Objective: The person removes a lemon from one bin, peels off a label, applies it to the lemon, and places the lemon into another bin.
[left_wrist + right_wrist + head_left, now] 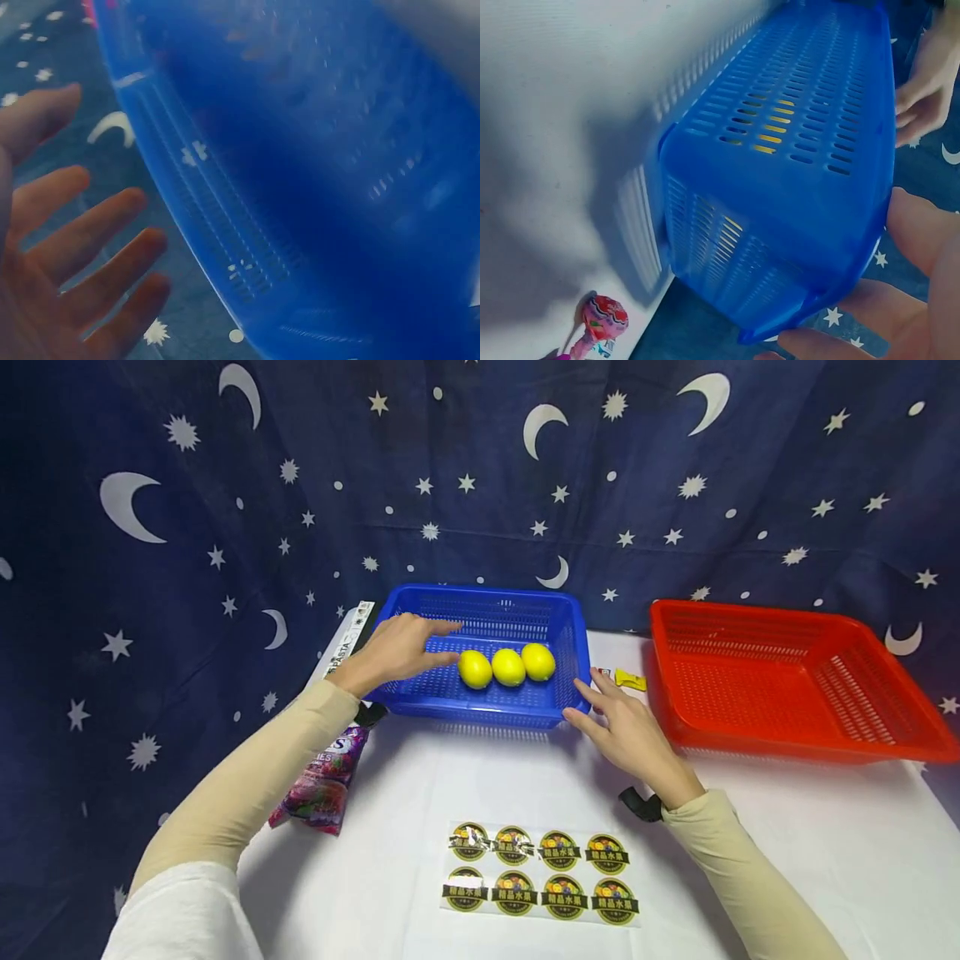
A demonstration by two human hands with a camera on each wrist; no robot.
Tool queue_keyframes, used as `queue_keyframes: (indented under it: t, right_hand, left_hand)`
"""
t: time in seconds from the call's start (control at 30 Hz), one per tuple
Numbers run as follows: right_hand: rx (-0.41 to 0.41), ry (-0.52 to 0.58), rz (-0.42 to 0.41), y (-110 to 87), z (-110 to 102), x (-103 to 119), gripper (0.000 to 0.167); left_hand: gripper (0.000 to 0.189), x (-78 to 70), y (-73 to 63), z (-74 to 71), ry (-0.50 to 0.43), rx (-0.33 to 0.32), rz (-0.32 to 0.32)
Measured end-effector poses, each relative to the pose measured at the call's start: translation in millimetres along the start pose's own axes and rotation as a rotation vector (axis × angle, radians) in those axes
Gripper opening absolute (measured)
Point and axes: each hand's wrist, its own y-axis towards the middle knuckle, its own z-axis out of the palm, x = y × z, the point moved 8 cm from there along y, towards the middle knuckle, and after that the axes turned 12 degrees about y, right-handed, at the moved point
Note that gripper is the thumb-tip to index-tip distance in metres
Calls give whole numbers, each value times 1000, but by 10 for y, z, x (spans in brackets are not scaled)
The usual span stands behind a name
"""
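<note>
Left hand (397, 647) hovering at left edge of blue basket (465, 712), right hand (632, 735) at near-right corner; both empty, fingers parted. Basket likely feeling light, stiff; rim inviting grip.

In the head view, the left hand (396, 650) hides part of the PASTA package (347, 639) at nine o'clock; at eight, the left sleeve (262, 768) covers some of the berry bag (321, 789). At three, a small item (604, 672) — partly behind the right hand (633, 735) — is too tiny to identify. The left wrist view blurs the blue basket (187, 187), cut off at twelve, three and five o'clock. In the right wrist view, the lemons (508, 667) show only as slivers; a wrapped sweet (606, 319) is cropped at seven.
</note>
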Motion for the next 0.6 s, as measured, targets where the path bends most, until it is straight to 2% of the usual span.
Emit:
queue_keyframes:
  t: [0.13,0.23,0.3,0.4,0.6]
  right_hand:
    - [-14,2,-5,-26,0,-18,64]
    - [-11,1,-4,-37,13,-21,64]
    - [-9,-2,-4,-40,18,-17,64]
    - [-12,-8,-6,-39,16,-13,63]
    - [-11,-11,-4,-30,7,-20,64]
  left_hand:
    - [66,21,353,168,44,209,-22]
    - [71,-23,510,337,76,364,-18]
    - [75,-73,576,447,94,441,-2]
    - [79,-152,648,567,106,498,16]
    - [77,-271,749,672,154,498,47]
